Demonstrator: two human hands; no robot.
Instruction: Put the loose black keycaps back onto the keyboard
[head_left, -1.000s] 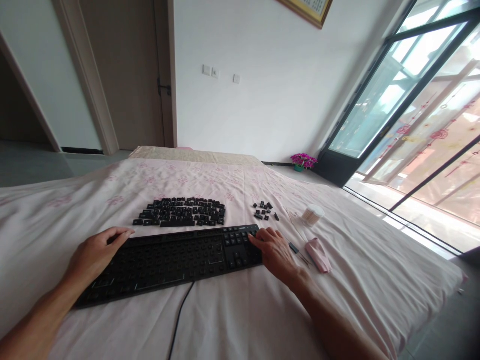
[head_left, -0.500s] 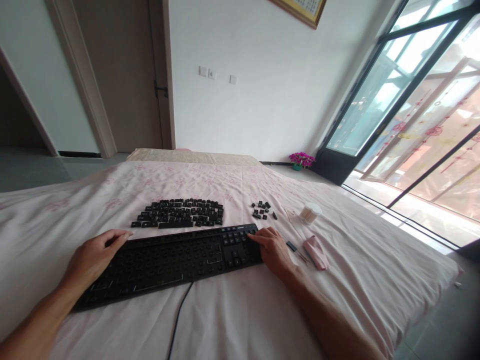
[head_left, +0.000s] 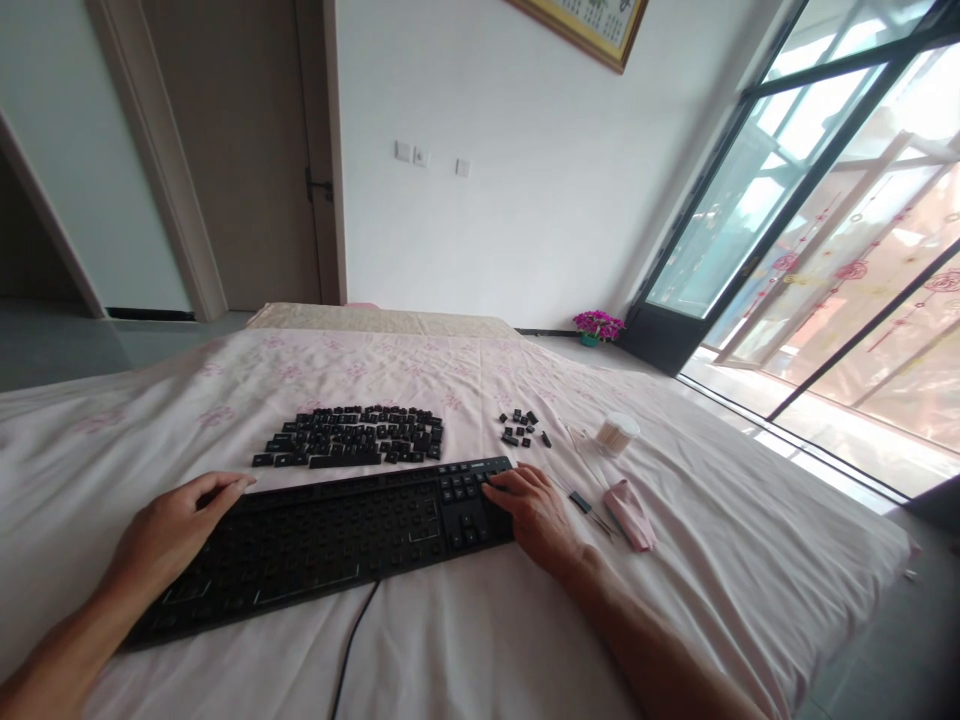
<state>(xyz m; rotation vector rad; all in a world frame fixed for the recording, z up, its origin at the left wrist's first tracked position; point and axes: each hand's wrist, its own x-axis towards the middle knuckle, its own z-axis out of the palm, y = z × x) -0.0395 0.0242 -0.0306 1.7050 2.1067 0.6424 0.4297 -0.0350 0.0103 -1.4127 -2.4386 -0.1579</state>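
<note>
A black keyboard (head_left: 315,535) lies at a slant on the bedsheet, its main section stripped of keycaps. Caps remain on its navigation and arrow keys. Over its far left edge, my left hand (head_left: 176,520) has thumb and forefinger pinched together; whatever is between them is hidden. My right hand (head_left: 536,515) rests with extended fingers on the keyboard's right end, the forefinger near the keys there and covering part of the number pad. Behind the keyboard lie rows of loose black keycaps (head_left: 360,435), with a smaller group of keycaps (head_left: 521,430) to the right.
Right of my right hand are a small dark-handled tool (head_left: 580,502), a folded pink cloth (head_left: 630,515) and a clear tub of cotton swabs (head_left: 618,433). A black cable (head_left: 351,640) runs toward me over the wrinkled bedsheet (head_left: 720,520).
My right forefinger has shifted slightly left over the keys. My left hand keeps its pinch at the same edge. The whole view has tilted up a little.
</note>
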